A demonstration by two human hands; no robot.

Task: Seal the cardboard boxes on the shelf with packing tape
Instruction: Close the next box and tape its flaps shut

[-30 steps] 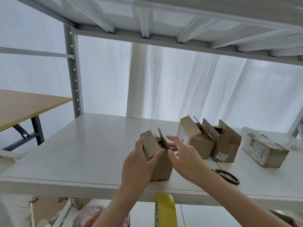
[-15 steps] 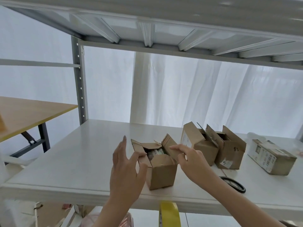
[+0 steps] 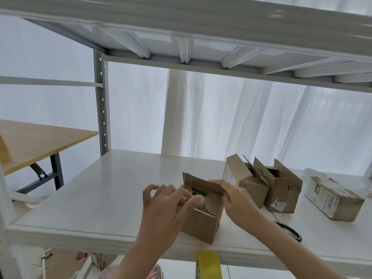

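A small open cardboard box (image 3: 201, 223) stands near the front edge of the white shelf (image 3: 104, 198). My left hand (image 3: 167, 208) reaches over its left side, fingers spread and bent, the thumb pressing on the near flap. My right hand (image 3: 236, 198) pinches the far long flap between fingers and thumb and folds it over the opening. Something greenish shows inside the box. A yellow roll of packing tape (image 3: 208, 264) hangs just below the shelf's front edge.
Two more open boxes (image 3: 251, 188) (image 3: 284, 198) stand to the right, then a closed labelled box (image 3: 334, 199). Black-handled scissors (image 3: 290, 231) lie by my right forearm. The upper shelf is close overhead. A wooden table (image 3: 36, 141) stands at left.
The view tilted and moved closer. My left hand came from beside the box onto its near and left flaps. My right hand swung the far flap inward over the opening.
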